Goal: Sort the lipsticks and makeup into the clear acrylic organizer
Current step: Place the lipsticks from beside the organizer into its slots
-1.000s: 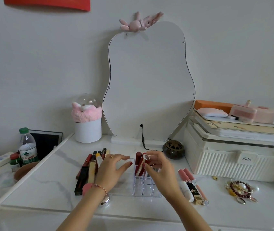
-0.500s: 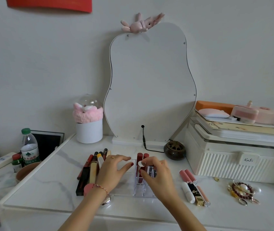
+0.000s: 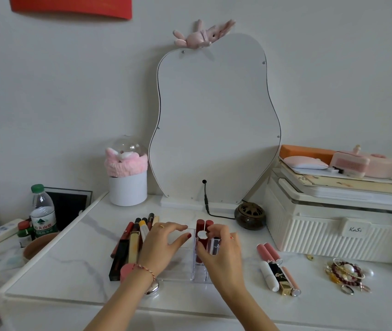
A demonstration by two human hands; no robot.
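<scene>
Since the earlier frame, right hand [image 3: 223, 254] has lowered a red lipstick [image 3: 201, 244] upright into the organizer [image 3: 178, 274]; fingers pinch its white-topped end. Left hand [image 3: 161, 247] rests flat on organizer, fingers spread. White box [image 3: 338, 235] right of organizer reads "KaSi".

Table top [image 3: 70, 263]: glossy white marble-look surface with grey veining. Organizer [image 3: 178, 274]: clear, smooth acrylic. Lipstick tubes [image 3: 276, 268] right of it: glossy plastic, one black with gold metallic end. Storage box [image 3: 333, 237]: matt cream ribbed plastic. Headband [image 3: 126, 163]: pink fluffy cloth. Incense burner [image 3: 249, 216]: dark, dull metal look. Water bottle [image 3: 42, 211]: clear plastic
</scene>
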